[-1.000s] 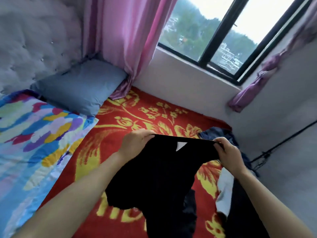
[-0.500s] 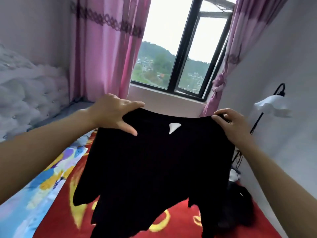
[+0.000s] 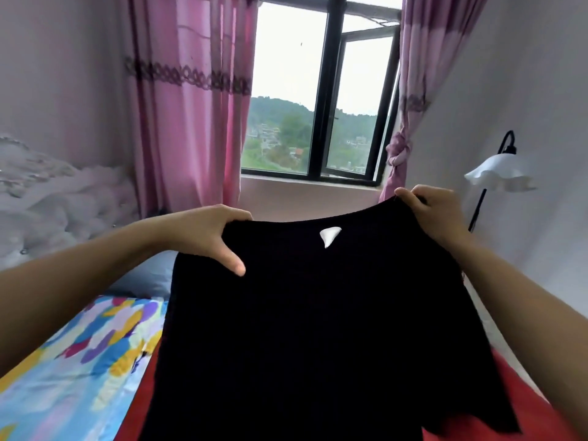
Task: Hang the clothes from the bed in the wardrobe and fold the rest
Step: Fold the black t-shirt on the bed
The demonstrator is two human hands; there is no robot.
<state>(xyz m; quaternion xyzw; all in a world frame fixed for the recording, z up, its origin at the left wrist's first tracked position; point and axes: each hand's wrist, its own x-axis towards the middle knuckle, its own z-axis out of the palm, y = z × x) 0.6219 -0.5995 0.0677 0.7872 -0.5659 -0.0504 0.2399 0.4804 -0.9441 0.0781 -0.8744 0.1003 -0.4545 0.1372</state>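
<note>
A black garment [image 3: 311,329] with a small white label near its top edge hangs spread out in front of me, above the bed. My left hand [image 3: 206,232] grips its top left corner, thumb over the front of the cloth. My right hand [image 3: 436,214] grips the top right corner. The cloth hides most of the red bedspread [image 3: 521,393] and whatever clothes lie on it.
A multicoloured quilt [image 3: 79,361] covers the bed's left side, with a blue-grey pillow [image 3: 143,278] and a tufted headboard [image 3: 47,198] behind it. Pink curtains [image 3: 191,116] frame the window [image 3: 321,106]. A white-shaded floor lamp [image 3: 499,175] stands by the right wall.
Both hands lifted the black garment off the bed to chest height and spread it wide. My view rose from the bed to the window.
</note>
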